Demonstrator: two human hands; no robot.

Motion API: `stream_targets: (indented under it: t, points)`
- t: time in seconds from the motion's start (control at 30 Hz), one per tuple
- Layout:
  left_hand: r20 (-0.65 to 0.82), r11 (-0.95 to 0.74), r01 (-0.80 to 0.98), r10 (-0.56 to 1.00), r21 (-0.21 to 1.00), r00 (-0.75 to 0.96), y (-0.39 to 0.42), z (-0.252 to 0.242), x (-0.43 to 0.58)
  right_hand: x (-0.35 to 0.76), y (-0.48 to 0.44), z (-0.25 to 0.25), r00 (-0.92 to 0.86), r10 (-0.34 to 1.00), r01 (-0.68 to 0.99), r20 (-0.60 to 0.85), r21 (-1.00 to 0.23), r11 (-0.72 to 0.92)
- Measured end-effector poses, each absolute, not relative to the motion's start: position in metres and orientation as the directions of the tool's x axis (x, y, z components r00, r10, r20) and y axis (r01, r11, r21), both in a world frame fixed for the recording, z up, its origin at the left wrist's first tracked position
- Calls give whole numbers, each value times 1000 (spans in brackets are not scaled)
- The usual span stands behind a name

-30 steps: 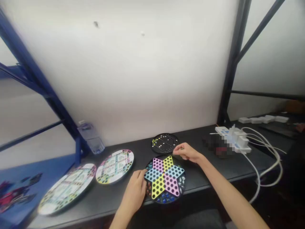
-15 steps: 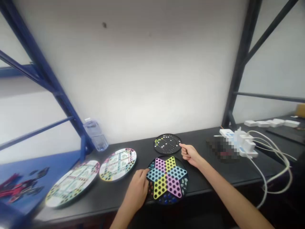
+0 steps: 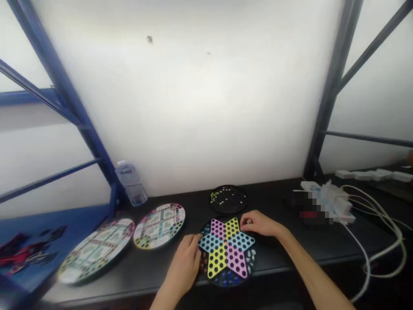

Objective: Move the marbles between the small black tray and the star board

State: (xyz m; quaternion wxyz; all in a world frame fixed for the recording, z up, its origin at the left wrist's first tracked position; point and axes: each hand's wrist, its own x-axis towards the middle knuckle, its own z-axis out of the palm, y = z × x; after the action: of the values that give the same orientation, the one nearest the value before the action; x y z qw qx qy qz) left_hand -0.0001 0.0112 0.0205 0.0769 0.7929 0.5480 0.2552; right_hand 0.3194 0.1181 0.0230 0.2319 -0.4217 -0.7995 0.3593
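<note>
A round black board [image 3: 226, 248] with a pink, yellow and blue star lies at the table's front edge, small blue, white and reddish pieces around its rim. My left hand [image 3: 187, 258] rests at its left edge, fingers together on the rim. At the upper right edge, my right hand [image 3: 254, 222] has its fingers curled in a pinch; whatever they hold, if anything, is too small to name. Behind the star board lies a smaller black disc [image 3: 228, 199] with white and yellow-green dots, touched by neither hand.
Two round patterned boards, one [image 3: 160, 226] nearer and another [image 3: 98, 249] further left, lie on the black table [image 3: 274, 249]. A clear plastic container [image 3: 131, 184] stands against the wall. Right are a power strip [image 3: 335, 202] and white cables [image 3: 364, 254]. Blue metal frame bars rise at left.
My right hand has moved down and left, from beside the dotted disc to the star board's upper right edge. My left hand stays at the board's left edge. The view has shifted slightly.
</note>
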Motion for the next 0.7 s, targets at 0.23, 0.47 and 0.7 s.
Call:
stream_targets:
  t: [0.23, 0.47, 0.7]
  points:
    - [324, -381, 835, 910, 397, 261, 13, 18, -2, 321, 112, 45, -636, 772, 580, -13, -668, 466]
    - [339, -390, 826, 904, 406, 260, 9, 19, -4, 318, 108, 35, -622, 782, 633, -42, -615, 470]
    - [355, -397, 819, 899, 415, 256, 6, 21, -5, 324, 110, 41, -655, 749, 633, -105, -618, 467]
